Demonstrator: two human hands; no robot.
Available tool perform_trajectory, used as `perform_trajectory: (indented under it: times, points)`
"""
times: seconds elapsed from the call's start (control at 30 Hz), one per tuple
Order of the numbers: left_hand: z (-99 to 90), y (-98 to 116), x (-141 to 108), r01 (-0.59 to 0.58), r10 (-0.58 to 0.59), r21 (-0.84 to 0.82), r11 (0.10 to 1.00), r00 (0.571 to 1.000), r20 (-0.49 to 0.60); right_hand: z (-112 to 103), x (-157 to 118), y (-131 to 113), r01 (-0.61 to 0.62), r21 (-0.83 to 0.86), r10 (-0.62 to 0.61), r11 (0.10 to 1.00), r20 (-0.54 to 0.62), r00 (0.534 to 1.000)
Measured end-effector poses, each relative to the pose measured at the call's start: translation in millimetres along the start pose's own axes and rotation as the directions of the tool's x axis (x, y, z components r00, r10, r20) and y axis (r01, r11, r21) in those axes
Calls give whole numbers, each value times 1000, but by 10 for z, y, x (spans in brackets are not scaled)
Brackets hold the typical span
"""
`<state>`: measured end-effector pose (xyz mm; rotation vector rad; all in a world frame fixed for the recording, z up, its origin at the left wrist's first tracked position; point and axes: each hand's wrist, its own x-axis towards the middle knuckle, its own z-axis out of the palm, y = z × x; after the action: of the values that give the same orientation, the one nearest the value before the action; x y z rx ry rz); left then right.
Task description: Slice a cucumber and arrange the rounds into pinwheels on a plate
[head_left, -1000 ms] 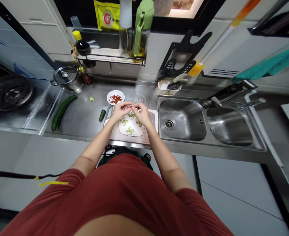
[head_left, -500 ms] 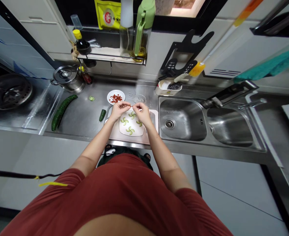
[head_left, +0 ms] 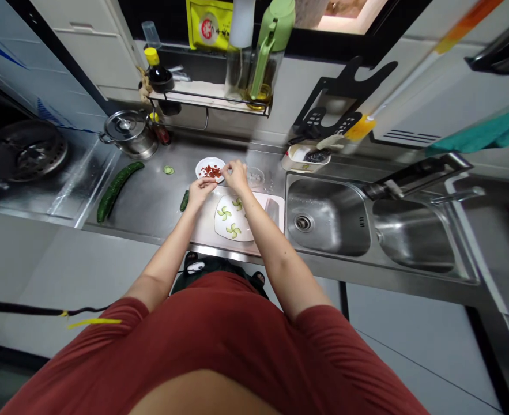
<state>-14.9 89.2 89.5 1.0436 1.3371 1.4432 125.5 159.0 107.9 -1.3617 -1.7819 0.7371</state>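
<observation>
My left hand (head_left: 203, 190) is closed, fingertips pinched at the lower edge of a small white dish (head_left: 200, 168) holding chopped red pieces (head_left: 211, 171). What its fingers hold is too small to make out. At the dish's right edge, my right hand (head_left: 236, 174) has its fingers bent together; anything in them is hidden. Below the hands a white plate (head_left: 245, 233) bears pinwheels of green slices (head_left: 233, 230) and rests on a pale cutting board (head_left: 203, 229). A short cucumber piece (head_left: 184, 200) lies left of the board. Behind my right hand is a clear bowl (head_left: 256, 177), partly hidden.
A whole cucumber (head_left: 116, 189) and thin slices (head_left: 168, 170) lie to the left, near a lidded pot (head_left: 129, 135). A double sink (head_left: 327, 216) is at the right. Above the counter hangs a shelf (head_left: 211, 97) with bottles. A utensil holder (head_left: 306, 159) stands behind the sink.
My hands have parted. The right hand has moved up and left to the dish's edge, and the left stays lower beside the dish. The whole view has shifted slightly.
</observation>
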Motion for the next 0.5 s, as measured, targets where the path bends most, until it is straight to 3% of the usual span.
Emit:
perform_trajectory:
  times: [0.1, 0.27, 0.4, 0.5]
  points:
    - [-79, -61, 7, 20, -21, -11, 1000, 999, -32, 58, 75, 68, 23, -32, -22, 999, 35, 999]
    - [-90, -64, -14, 59, -60, -26, 998, 996, -62, 30, -50, 112, 37, 52, -43, 998, 110, 993]
    - [-32, -52, -11, 49, -50, -50, 998, 998, -29, 2, -173, 15, 34, 178, -82, 983, 265, 961]
    - [3, -61, 13, 43, -43, -29, 999, 999, 13, -26, -216, -32, 50, 190, -100, 980, 262, 960]
